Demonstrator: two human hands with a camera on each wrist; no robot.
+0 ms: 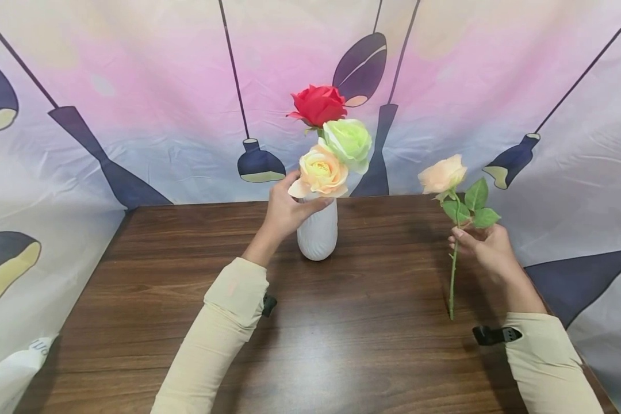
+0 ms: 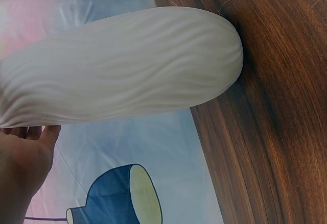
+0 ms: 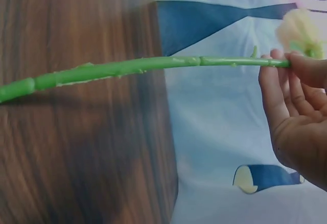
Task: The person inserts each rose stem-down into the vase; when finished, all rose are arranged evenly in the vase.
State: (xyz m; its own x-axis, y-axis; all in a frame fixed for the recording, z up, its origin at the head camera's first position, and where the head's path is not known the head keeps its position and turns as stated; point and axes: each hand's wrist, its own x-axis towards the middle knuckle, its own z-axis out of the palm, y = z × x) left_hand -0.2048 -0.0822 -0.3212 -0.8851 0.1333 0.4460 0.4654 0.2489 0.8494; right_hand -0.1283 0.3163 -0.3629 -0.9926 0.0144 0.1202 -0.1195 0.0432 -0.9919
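A white vase (image 1: 318, 233) with wavy grooves stands upright on the table. It holds a red rose (image 1: 318, 106), a pale green rose (image 1: 349, 141) and a peach rose (image 1: 322, 170). My left hand (image 1: 288, 206) grips the vase near its top, thumb in front; the blooms hide the rim. In the left wrist view, fingertips (image 2: 50, 133) touch the vase's ridged side. Off to the right, my right hand (image 1: 486, 248) pinches the stem of another, lighter peach rose (image 1: 443, 174) between thumb and fingers. Its green stem (image 3: 122, 68) points down, with leaves just above the hand.
The dark wooden table (image 1: 186, 322) reaches back to a printed curtain (image 1: 176, 115) with lamp shapes. A white plastic-looking bag (image 1: 18, 371) lies at the left front corner. Black straps (image 1: 497, 334) sit at both sleeve cuffs.
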